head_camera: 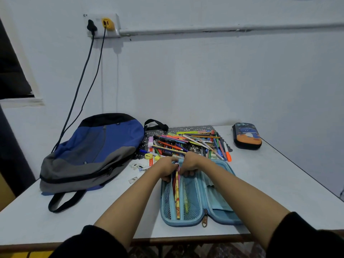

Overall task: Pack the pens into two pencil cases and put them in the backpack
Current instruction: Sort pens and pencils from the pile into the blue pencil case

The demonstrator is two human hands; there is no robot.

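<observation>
Packing step, first case. The open pencil case (217, 199) lies flat at the middle of the table's (275, 183) front edge. At its far end the left hand (166, 167) grips the tops of a bundle of pens (177, 198) that stands in the mesh pocket (191, 207). The right hand (191, 162) curls its fingers onto the case beside it, apparently holding the pocket mouth; the exact pinch is hidden. Most loose pens (186, 144) remain heaped on the black mat (186, 129) at the far edge, so the task is judged early. The next move calls for seating the bundle, then reaching back to the heap. The second pencil case (246, 135) sits zipped at the far right corner, and the backpack (96, 151) lies along the left edge.
</observation>
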